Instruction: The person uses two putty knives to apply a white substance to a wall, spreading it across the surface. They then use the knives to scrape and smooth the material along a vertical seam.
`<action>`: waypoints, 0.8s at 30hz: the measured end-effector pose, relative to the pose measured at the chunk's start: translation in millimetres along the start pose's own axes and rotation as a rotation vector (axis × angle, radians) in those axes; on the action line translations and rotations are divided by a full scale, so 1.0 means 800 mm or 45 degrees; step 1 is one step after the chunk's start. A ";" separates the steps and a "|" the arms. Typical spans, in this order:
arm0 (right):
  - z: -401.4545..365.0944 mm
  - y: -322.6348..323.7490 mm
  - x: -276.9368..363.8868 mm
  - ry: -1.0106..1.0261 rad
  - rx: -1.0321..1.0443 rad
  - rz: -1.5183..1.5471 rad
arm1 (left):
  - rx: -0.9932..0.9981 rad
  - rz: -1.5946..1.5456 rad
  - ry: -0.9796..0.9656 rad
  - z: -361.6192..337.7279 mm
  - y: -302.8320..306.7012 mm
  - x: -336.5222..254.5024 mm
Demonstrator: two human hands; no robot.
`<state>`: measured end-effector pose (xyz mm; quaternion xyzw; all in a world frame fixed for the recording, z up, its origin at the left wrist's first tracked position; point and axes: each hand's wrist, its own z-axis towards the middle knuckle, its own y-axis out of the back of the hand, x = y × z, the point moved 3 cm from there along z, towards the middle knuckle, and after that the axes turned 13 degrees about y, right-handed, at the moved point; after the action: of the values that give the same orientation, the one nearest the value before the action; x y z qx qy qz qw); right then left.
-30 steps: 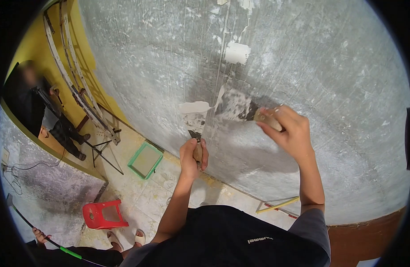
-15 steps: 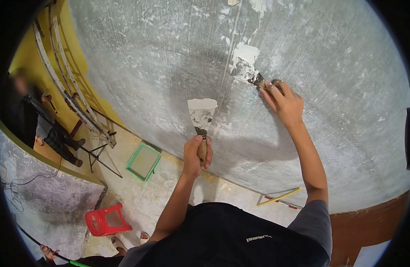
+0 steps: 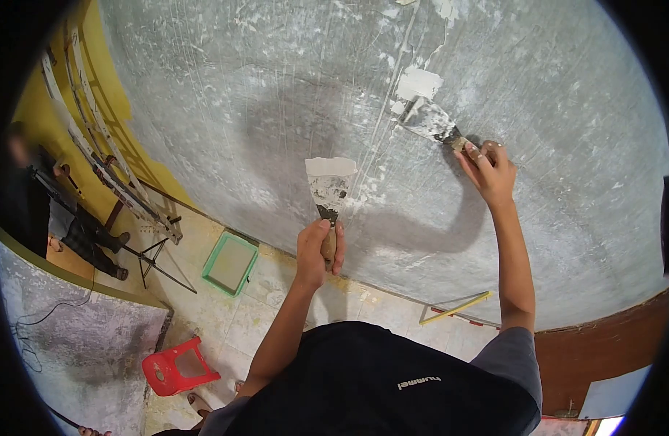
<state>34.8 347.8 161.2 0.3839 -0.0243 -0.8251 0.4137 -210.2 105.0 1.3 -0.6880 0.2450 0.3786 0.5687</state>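
My left hand point(image 3: 320, 251) is closed round the handle of a wide putty knife point(image 3: 330, 187), its blade pointing up and a band of white filler along the edge. My right hand point(image 3: 492, 174) grips a second putty knife point(image 3: 440, 127) by its handle. That blade is smeared with white and dark residue, with some filler along its edge, which lies just below a white filler patch point(image 3: 420, 83) on the grey wall point(image 3: 291, 109). A thin raised line runs up the wall beside the patch.
On the tiled floor stand a green tray point(image 3: 208, 270) and a red plastic stool point(image 3: 167, 369). A yellow bar point(image 3: 456, 308) leans near the wall's foot. At left are a ladder point(image 3: 102, 156), a tripod point(image 3: 154, 263) and a seated person point(image 3: 36, 196).
My right hand has drawn its putty knife right and slightly down across the wall, and more of the blade shows. The left hand and its knife keep nearly the same place; the view has shifted slightly.
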 end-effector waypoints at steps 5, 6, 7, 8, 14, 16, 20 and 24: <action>0.055 -0.021 0.031 0.020 0.044 0.041 | 0.043 0.045 0.003 0.001 -0.001 0.001; 0.058 -0.024 0.030 -0.010 0.120 0.003 | 0.061 0.041 0.007 0.001 -0.002 0.002; 0.054 -0.025 0.027 -0.040 0.133 -0.029 | 0.077 0.037 0.011 0.000 -0.003 0.002; 0.048 -0.022 0.025 -0.041 0.133 -0.036 | 0.084 0.039 0.010 -0.001 -0.003 0.003; 0.014 0.015 0.018 -0.034 0.103 -0.079 | 0.060 0.060 0.011 -0.013 0.013 0.003; 0.000 0.025 0.021 -0.099 0.051 -0.047 | 0.028 0.066 -0.002 -0.014 0.018 0.000; -0.021 0.019 0.065 -0.630 -0.077 0.164 | 0.049 0.035 0.015 -0.009 0.022 -0.005; -0.043 -0.007 0.121 -0.793 -0.168 0.342 | 0.051 0.036 0.039 -0.002 0.022 0.000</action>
<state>18.5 293.2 75.9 0.0793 -0.1465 -0.8407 0.5152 -223.7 99.7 -9.4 -0.6785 0.2710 0.3711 0.5732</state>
